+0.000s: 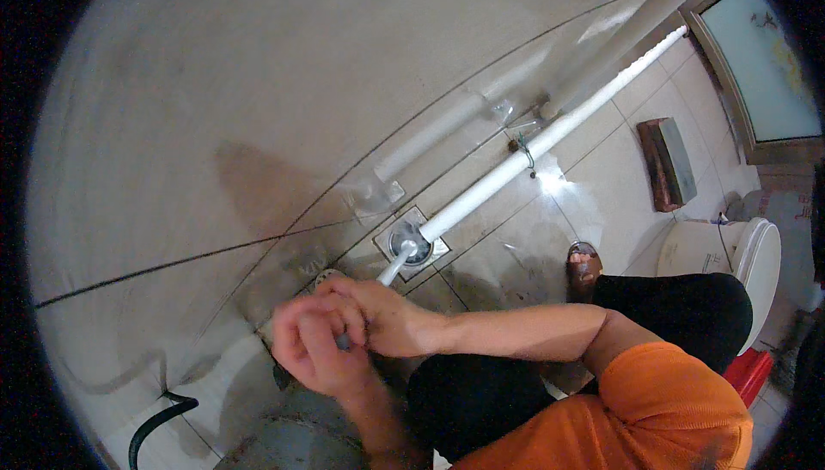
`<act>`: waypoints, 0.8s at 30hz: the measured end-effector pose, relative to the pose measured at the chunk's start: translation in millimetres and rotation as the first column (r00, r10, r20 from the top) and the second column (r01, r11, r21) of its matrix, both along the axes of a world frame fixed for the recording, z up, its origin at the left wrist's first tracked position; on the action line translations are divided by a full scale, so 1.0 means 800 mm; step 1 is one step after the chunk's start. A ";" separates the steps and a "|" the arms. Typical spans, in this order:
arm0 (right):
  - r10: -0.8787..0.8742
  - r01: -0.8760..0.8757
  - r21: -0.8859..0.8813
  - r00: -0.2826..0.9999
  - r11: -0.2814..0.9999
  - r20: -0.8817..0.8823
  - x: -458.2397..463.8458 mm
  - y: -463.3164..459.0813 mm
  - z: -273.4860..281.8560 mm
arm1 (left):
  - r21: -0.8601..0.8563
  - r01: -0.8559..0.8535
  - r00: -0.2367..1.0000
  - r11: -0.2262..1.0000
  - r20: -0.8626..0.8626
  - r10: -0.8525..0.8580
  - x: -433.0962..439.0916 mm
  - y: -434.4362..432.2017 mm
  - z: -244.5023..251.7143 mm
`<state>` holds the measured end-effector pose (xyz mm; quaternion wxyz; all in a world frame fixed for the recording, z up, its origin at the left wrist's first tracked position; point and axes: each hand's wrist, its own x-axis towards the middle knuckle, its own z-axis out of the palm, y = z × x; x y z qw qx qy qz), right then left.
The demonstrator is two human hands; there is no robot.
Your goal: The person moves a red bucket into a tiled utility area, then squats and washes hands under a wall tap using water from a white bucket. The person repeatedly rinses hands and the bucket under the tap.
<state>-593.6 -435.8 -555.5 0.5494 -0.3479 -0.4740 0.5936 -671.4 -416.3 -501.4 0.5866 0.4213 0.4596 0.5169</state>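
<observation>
A pale grey rod with a rounded tip [394, 265] reaches from my hands down to the opening of a square metal floor drain [440, 255]. My right hand [393, 318] is wrapped around the rod, with its lower part showing below the fingers. Against it, my left hand [319, 341] is closed around the rod's upper part and somewhat blurred; a grey bit shows between the fingers. The rod inside both fists is mostly hidden. A long white pipe [515, 170] runs along the tiled floor, one end at the drain. Thin green wire [530, 153] is looped around it.
A tiled wall [193, 83] rises beside the drain. Right of the pipe lie a brown block with a grey face [667, 164] and a lidded white bucket [699, 247]. A black hose [151, 421] curves at lower left. A framed glass panel [760, 64] stands at upper right.
</observation>
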 end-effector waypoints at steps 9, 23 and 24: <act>-0.123 0.129 -0.092 0.990 0.987 0.070 -0.016 0.012 -0.152 | -0.027 -0.004 0.842 1.000 -0.539 -0.011 -0.007 0.038 -0.170; -0.343 0.348 -0.124 0.937 0.929 0.063 -0.027 0.010 -0.133 | -0.110 0.032 0.874 0.993 -0.479 -0.081 -0.014 0.036 -0.165; -0.278 0.279 -0.057 0.960 0.959 0.023 -0.031 0.011 -0.117 | -0.118 0.017 0.900 0.993 -0.432 -0.066 -0.034 0.032 -0.131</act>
